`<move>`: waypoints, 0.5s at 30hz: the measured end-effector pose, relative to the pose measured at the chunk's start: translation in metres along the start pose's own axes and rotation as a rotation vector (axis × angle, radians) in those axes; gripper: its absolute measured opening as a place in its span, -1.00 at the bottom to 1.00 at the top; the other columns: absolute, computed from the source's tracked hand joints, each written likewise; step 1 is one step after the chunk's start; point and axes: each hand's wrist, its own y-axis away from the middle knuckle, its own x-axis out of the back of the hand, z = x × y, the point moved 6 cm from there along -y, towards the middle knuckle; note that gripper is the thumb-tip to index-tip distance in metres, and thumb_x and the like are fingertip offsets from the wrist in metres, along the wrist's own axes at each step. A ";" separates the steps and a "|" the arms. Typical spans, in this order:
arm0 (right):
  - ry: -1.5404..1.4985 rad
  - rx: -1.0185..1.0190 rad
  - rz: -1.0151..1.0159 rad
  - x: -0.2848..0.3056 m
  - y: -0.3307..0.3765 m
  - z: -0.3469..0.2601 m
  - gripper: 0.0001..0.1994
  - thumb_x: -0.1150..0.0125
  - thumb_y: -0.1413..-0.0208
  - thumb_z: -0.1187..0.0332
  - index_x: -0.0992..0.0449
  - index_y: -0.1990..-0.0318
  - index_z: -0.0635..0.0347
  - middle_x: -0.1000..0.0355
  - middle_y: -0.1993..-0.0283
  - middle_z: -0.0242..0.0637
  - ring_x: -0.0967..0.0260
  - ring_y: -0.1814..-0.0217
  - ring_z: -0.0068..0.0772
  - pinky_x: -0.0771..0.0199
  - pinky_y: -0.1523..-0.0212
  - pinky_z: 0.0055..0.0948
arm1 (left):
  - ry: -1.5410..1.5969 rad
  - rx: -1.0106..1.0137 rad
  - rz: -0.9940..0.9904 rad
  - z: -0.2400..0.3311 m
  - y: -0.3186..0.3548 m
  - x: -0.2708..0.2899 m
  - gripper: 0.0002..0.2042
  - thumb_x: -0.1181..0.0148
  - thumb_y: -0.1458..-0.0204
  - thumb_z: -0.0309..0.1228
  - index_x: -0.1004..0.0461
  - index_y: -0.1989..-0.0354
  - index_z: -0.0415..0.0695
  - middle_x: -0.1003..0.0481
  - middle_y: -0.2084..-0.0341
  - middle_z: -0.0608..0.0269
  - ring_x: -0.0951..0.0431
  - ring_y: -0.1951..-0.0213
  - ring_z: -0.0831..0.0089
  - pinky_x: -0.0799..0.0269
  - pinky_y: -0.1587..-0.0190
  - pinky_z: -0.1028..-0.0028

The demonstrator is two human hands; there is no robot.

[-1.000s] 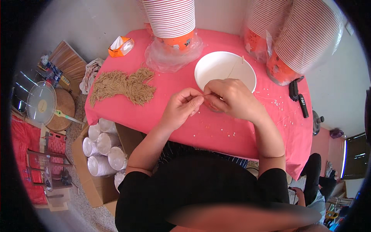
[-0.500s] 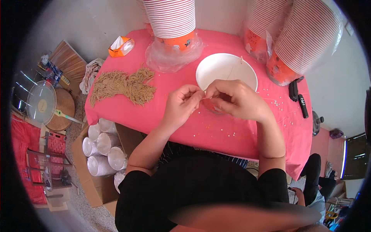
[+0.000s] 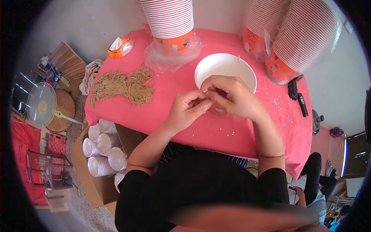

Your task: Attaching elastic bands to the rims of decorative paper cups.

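Above the near edge of a white-lined paper tub (image 3: 205, 69), my left hand (image 3: 188, 109) and my right hand (image 3: 236, 98) meet, fingertips pinched together. Both hands are closed on a thin string, mostly hidden by the fingers. Inside the tub a pale length of string (image 3: 231, 69) runs up to the far rim, where a small knotted end sticks out. Part of the tub's orange outside shows below my hands. Small white bits (image 3: 227, 134) lie on the pink tablecloth nearer to me.
Tan yarn strands (image 3: 121, 87) lie at left. Stacked tubs (image 3: 170, 19) stand at the back, more wrapped stacks (image 3: 305, 34) at back right. An orange tissue pack (image 3: 120, 47) and black tools (image 3: 302, 104) are on the table. A carton (image 3: 92, 189) holds white cups. Another person sits at lower right.
My hands have drawn closer, the left moving slightly right and its fingers now touching the right hand's. The string end at the rim has shifted a little left.
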 end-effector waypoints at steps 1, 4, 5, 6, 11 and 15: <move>0.000 -0.001 0.000 -0.001 0.000 0.003 -0.87 -0.12 -0.07 0.65 -0.46 0.23 0.29 -0.45 0.50 -0.30 -0.43 0.49 -0.54 -0.42 0.46 -0.53 | 0.050 0.042 -0.019 -0.001 0.000 0.000 -0.91 -0.15 -0.16 -0.54 -0.49 0.20 -0.27 -0.46 0.54 0.38 -0.41 0.51 0.70 -0.32 0.49 0.65; 0.015 0.058 0.033 -0.001 0.000 0.010 -0.87 -0.13 -0.08 0.65 -0.46 0.23 0.29 -0.46 0.43 -0.28 -0.45 0.42 -0.54 -0.43 0.41 -0.53 | 0.144 0.135 -0.058 -0.006 -0.002 0.004 -0.92 -0.13 -0.18 -0.53 -0.50 0.23 -0.26 -0.41 0.58 0.41 -0.34 0.56 0.74 -0.24 0.54 0.67; -0.007 0.007 0.028 0.000 0.000 0.014 -0.87 -0.14 -0.08 0.65 -0.47 0.23 0.29 -0.46 0.39 -0.28 -0.44 0.38 -0.54 -0.42 0.39 -0.54 | 0.191 0.186 -0.081 -0.009 -0.003 0.005 -0.92 -0.13 -0.18 -0.51 -0.50 0.24 -0.25 -0.39 0.62 0.42 -0.30 0.61 0.74 -0.19 0.58 0.66; -0.029 -0.043 0.024 0.000 0.000 0.017 -0.87 -0.15 -0.08 0.64 -0.48 0.22 0.28 -0.47 0.35 -0.29 -0.44 0.34 -0.54 -0.41 0.37 -0.55 | 0.191 0.185 -0.081 -0.011 -0.003 0.006 -0.92 -0.13 -0.18 -0.51 -0.50 0.24 -0.25 -0.39 0.62 0.42 -0.30 0.61 0.74 -0.19 0.58 0.66; 0.120 0.045 0.225 0.017 -0.001 0.020 -0.87 -0.21 -0.06 0.61 -0.50 0.23 0.29 -0.46 0.30 -0.35 -0.40 0.31 -0.53 -0.39 0.37 -0.55 | 0.411 0.227 -0.031 -0.016 -0.008 0.013 -0.89 -0.12 -0.20 -0.44 -0.50 0.26 -0.22 -0.35 0.67 0.39 -0.23 0.67 0.70 -0.13 0.63 0.63; 0.102 -0.043 0.035 0.010 0.002 0.018 -0.86 -0.28 -0.03 0.55 -0.55 0.23 0.27 -0.49 0.31 -0.33 -0.42 0.32 -0.50 -0.41 0.35 -0.53 | 0.447 0.223 0.015 -0.017 -0.009 0.016 -0.87 -0.14 -0.20 -0.40 -0.51 0.26 -0.22 -0.41 0.62 0.34 -0.26 0.67 0.69 -0.14 0.62 0.64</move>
